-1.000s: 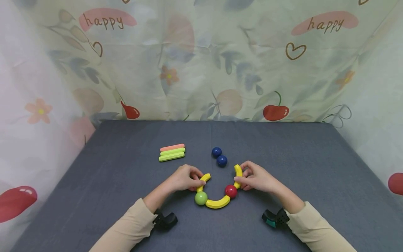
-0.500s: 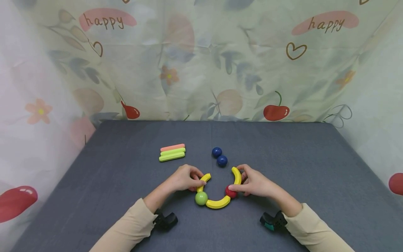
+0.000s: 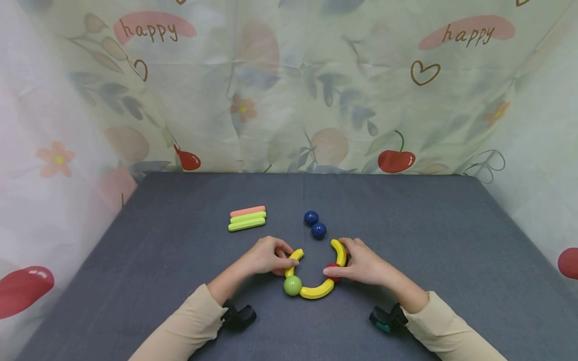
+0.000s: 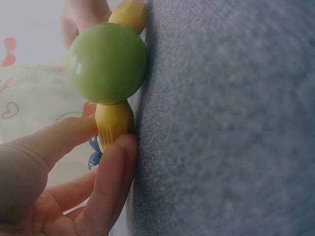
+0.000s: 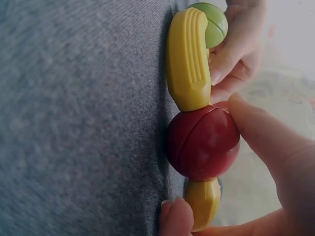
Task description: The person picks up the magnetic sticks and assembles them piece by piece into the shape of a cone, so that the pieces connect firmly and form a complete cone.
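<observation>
On the dark cloth, three curved yellow rods and two balls join into a U-shaped chain. My left hand [image 3: 270, 256] pinches the left curved rod [image 3: 297, 254] between thumb and fingers; its near end meets a green ball [image 4: 108, 64]. From there the middle curved rod [image 3: 317, 291] runs to a red ball [image 5: 204, 142]. My right hand [image 3: 368, 264] has its thumb on the red ball, partly covering it in the head view, and its fingers along the outer side of the right curved rod [image 3: 339, 252]. The tops of the left and right rods stand apart.
Two dark blue balls [image 3: 318, 230] lie behind the chain's opening. Further left, two yellow-green sticks [image 3: 246, 225] and one salmon stick [image 3: 248, 211] lie side by side. A printed curtain [image 3: 289, 100] hangs behind the table [image 3: 406, 210].
My right hand has moved left and slightly nearer, its thumb passing from the right rod to the red ball. The right rod's top swung left; the green ball and middle rod shifted slightly right.
</observation>
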`<state>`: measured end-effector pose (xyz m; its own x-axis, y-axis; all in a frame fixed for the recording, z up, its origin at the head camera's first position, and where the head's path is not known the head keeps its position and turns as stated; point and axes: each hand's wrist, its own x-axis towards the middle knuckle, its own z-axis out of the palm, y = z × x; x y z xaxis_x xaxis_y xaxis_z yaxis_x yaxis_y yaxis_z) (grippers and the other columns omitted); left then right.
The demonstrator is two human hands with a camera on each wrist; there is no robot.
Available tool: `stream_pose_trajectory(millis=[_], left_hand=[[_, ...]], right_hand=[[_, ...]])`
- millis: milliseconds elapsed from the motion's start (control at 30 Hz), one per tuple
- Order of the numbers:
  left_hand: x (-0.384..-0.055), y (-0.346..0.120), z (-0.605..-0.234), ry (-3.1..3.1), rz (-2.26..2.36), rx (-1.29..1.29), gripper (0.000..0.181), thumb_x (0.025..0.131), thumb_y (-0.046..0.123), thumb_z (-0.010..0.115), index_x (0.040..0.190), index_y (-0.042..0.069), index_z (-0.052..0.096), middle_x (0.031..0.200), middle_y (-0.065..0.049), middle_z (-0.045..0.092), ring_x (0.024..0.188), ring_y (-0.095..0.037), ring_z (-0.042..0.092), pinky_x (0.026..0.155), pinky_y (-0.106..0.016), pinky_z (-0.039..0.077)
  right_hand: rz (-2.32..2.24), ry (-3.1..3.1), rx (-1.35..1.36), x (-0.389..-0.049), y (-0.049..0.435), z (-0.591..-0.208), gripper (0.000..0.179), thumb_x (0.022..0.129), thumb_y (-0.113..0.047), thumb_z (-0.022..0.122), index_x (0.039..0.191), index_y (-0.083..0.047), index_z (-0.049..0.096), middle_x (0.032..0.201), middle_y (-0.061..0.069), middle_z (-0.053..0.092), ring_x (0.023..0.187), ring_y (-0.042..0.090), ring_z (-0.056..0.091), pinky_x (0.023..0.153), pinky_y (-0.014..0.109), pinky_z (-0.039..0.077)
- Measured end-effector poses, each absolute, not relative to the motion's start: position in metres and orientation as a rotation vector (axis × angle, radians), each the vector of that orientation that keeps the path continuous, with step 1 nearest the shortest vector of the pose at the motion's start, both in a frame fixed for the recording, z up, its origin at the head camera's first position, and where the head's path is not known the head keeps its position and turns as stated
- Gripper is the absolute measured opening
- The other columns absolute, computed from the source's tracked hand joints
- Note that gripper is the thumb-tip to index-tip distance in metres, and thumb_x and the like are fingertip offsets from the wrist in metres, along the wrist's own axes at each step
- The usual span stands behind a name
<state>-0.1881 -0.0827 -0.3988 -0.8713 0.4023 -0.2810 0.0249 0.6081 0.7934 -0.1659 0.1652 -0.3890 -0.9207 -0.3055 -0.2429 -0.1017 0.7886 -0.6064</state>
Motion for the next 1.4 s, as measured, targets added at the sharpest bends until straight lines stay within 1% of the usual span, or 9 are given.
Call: stream_pose_trajectory(millis=[267,367,533,667,800,1100,1400], left_hand=[[-0.190,-0.082,-0.400,2.410,1.157,0.320,0.031,0.082,0.021,0.072,0.106,0.003,0.066,0.074,-0.003,0.065,0.054,-0.007,0.059,0.055,-0.024,0.052],[-0.189,-0.082,-0.400,2.417,1.153,0.309,0.030,0.081,0.020,0.072,0.104,0.003,0.066,0.074,-0.003,0.064,0.054,-0.007,0.059,0.055,-0.023,0.052],[-0.189,-0.083,-0.398,2.420,1.145,0.307,0.027,0.080,0.020,0.073,0.099,0.003,0.064,0.072,-0.002,0.062,0.053,-0.007,0.057,0.054,-0.022,0.049],[-0.189,-0.084,-0.397,2.421,1.133,0.321,0.033,0.079,0.019,0.074,0.105,0.002,0.062,0.074,-0.002,0.061,0.053,-0.007,0.056,0.053,-0.021,0.048],[-0.188,-0.085,-0.397,2.429,1.127,0.351,0.038,0.079,0.019,0.074,0.110,0.002,0.061,0.074,-0.002,0.061,0.053,-0.007,0.055,0.052,-0.020,0.046],[-0.187,-0.085,-0.398,2.422,1.084,0.358,0.032,0.077,0.025,0.076,0.099,0.005,0.066,0.072,0.000,0.058,0.055,-0.008,0.053,0.053,-0.020,0.044],[-0.184,-0.087,-0.396,2.410,1.040,0.411,0.027,0.077,0.029,0.076,0.090,0.007,0.067,0.069,0.002,0.057,0.055,-0.008,0.051,0.052,-0.020,0.041]], right_hand=[[-0.909,2.599,-0.405,-0.168,0.170,-0.387,0.088,0.077,-0.043,0.073,0.139,0.005,0.034,0.104,0.014,0.046,0.073,0.011,0.051,0.059,0.021,0.042],[-0.919,2.575,-0.429,-0.168,0.172,-0.385,0.085,0.078,-0.041,0.073,0.139,0.004,0.035,0.105,0.014,0.047,0.073,0.011,0.053,0.059,0.021,0.042],[-0.933,2.549,-0.450,-0.169,0.175,-0.384,0.079,0.078,-0.038,0.073,0.137,0.002,0.039,0.108,0.015,0.049,0.074,0.010,0.058,0.062,0.023,0.046],[-0.952,2.540,-0.483,-0.169,0.177,-0.384,0.073,0.079,-0.034,0.073,0.135,0.001,0.041,0.108,0.016,0.050,0.077,0.010,0.059,0.065,0.024,0.048],[-0.959,2.530,-0.527,-0.171,0.180,-0.384,0.067,0.080,-0.029,0.072,0.133,0.001,0.044,0.107,0.016,0.052,0.078,0.011,0.059,0.065,0.024,0.048],[-0.955,2.489,-0.572,-0.172,0.183,-0.383,0.056,0.080,-0.020,0.068,0.128,0.000,0.048,0.104,0.012,0.055,0.078,0.013,0.056,0.065,0.024,0.046],[-0.953,2.482,-0.578,-0.175,0.187,-0.381,0.051,0.080,-0.013,0.066,0.127,-0.003,0.049,0.107,0.012,0.057,0.085,0.015,0.057,0.069,0.026,0.047]])
